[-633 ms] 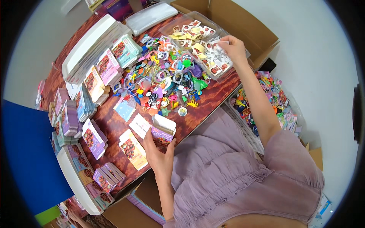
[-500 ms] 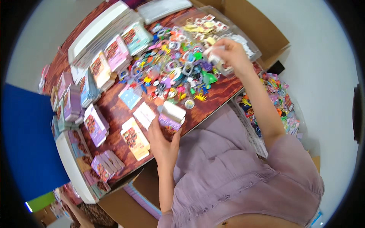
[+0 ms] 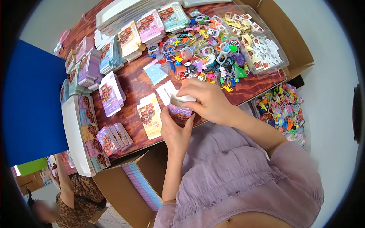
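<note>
A small purple carton (image 3: 179,111) with its top open stands upright at the table's near edge. My left hand (image 3: 175,133) is wrapped round its lower part, thumb on one side and fingers on the other. Over the open top my right hand (image 3: 207,99) is bent, its fingers closed at the mouth. Something white shows beneath these fingers; whether it is a flap or a small packet I cannot tell. Beside the carton lie a white zigzag-edged card (image 3: 166,91), a light blue card (image 3: 156,73) and a flat cream carton (image 3: 150,117).
Colourful small toys (image 3: 205,53) are heaped across the table, with a clear tray (image 3: 285,62) of small packets at right. Stacked flat cartons (image 3: 129,38) line the far left. Cardboard boxes (image 3: 118,190) stand below the edge. Another person (image 3: 76,193) is at lower left.
My right hand has come from the packet tray, where it pinched something white, to the purple carton's mouth. My left hand still holds the carton. The view has shifted.
</note>
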### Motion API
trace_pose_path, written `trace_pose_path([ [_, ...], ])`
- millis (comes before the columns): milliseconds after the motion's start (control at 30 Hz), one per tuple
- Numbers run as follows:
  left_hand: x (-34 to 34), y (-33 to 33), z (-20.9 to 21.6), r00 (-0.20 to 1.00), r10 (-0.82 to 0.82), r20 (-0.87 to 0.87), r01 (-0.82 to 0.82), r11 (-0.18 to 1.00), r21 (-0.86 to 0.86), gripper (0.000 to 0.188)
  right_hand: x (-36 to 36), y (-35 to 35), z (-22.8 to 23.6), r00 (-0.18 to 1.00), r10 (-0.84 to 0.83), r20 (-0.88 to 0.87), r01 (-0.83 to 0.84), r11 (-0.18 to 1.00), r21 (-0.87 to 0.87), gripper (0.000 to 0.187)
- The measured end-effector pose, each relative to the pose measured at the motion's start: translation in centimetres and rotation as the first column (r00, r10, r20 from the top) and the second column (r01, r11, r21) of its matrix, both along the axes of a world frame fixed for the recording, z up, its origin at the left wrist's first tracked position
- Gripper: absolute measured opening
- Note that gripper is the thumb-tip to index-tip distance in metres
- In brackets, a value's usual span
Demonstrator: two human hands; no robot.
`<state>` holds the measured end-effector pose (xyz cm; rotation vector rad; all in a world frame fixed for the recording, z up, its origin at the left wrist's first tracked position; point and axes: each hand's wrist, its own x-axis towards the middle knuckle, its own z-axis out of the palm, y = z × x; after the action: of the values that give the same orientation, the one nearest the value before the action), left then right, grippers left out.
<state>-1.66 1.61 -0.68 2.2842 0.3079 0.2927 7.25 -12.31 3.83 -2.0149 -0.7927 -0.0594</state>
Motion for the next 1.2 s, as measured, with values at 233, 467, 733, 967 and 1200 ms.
trace_pose_path([
  [233, -0.1, -0.4, -0.2, 0.996, 0.074, 0.051, -0.063, 0.980, -0.190, 0.073, -2.0, -0.5, -1.8, 0.972, 0.029, -0.234, 0.000, 0.992, 0.122, 0.023],
  [467, -1.1, 0.3, 1.6, 0.982, -0.098, 0.163, 0.186, 0.669, -0.720, 0.052, -1.0, -1.7, -2.9, 0.845, 0.143, -0.515, 0.163, 0.849, 0.502, 0.032],
  [733, -1.0, 2.2, 1.3, 0.960, -0.278, 0.022, 0.195, 0.612, -0.767, 0.052, -1.8, -1.3, -2.7, 0.825, 0.161, -0.542, 0.129, 0.879, 0.458, 0.024],
  [967, -1.1, 1.1, 0.8, 0.974, -0.222, 0.034, 0.203, 0.804, -0.559, 0.055, -1.0, -1.6, -4.8, 0.790, 0.319, -0.524, -0.021, 0.867, 0.497, 0.011],
  [1200, -1.6, 1.0, 1.2, 0.969, -0.249, -0.012, 0.199, 0.802, -0.564, 0.061, -0.6, -1.3, -4.6, 0.675, 0.284, -0.681, 0.089, 0.885, 0.457, 0.009],
])
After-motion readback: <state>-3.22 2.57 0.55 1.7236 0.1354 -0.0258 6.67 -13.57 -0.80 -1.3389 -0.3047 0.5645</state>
